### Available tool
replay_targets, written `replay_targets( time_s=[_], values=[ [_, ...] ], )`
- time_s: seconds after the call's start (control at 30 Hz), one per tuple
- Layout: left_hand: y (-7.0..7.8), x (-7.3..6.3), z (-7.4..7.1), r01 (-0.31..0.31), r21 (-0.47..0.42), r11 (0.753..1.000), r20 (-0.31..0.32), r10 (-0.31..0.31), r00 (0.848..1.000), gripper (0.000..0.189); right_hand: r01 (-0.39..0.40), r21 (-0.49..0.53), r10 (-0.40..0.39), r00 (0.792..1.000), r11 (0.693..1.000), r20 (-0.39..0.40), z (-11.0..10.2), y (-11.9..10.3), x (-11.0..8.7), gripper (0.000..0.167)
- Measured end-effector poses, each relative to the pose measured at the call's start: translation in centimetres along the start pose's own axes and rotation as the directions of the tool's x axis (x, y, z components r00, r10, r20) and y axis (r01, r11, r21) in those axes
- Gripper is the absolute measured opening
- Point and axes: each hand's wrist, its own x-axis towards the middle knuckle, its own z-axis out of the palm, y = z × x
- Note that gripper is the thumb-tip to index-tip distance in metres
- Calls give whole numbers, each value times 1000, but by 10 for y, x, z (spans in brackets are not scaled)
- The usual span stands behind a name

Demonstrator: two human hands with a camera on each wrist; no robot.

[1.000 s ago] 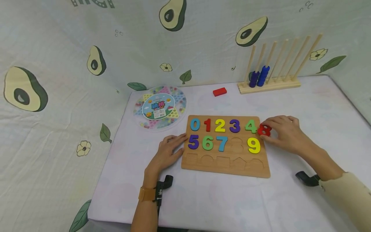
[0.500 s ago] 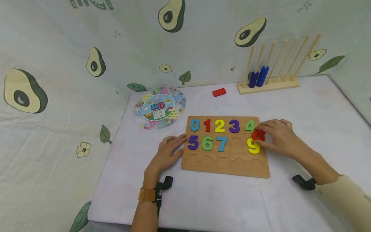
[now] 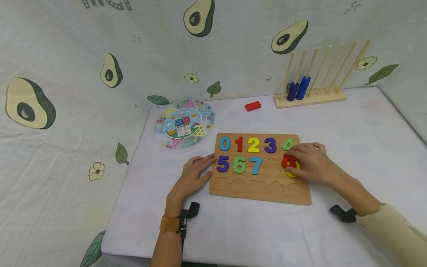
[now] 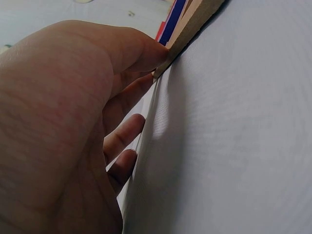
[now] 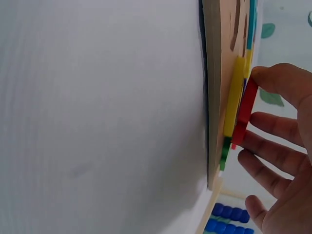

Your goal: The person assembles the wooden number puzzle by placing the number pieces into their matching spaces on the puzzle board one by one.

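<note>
A wooden number board (image 3: 260, 198) lies on the table with coloured digits in its upper two rows. My right hand (image 3: 315, 165) pinches a red number 8 (image 3: 289, 161) between thumb and fingers. In the right wrist view the red 8 (image 5: 246, 109) hovers just above the yellow 9 (image 5: 234, 97), which it partly covers in the head view. Left of the 9, beside the blue 7 (image 3: 255, 165), is a vacant recess (image 3: 271, 168). My left hand (image 3: 191, 176) touches the board's left edge with thumb and fingertips, its fingers loosely extended.
Behind the board lie a red block (image 3: 253, 106) and a round clear-covered board game (image 3: 182, 123). A wooden peg rack (image 3: 310, 100) with dark blue beads stands at the back right. Patterned cloth (image 3: 233, 55) hangs behind the table.
My right hand has carried the red 8 leftward from beyond the board's right edge to over the yellow 9. My left hand has stayed at the board's left edge.
</note>
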Motion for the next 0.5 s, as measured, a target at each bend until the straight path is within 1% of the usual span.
replay_targets(
  time_s=[0.2, 0.5],
  values=[
    [1, 0, 0, -3, 0, 1000, -3, 3, 1000, 51, 19, 24, -19, 1000, 1000, 0, 4, -8, 4, 47],
    [2, 0, -1, -3, 2, 1000, -3, 3, 1000, 51, 49, 44, -49, 999, 998, -3, 13, -12, 7, 43]
  ],
)
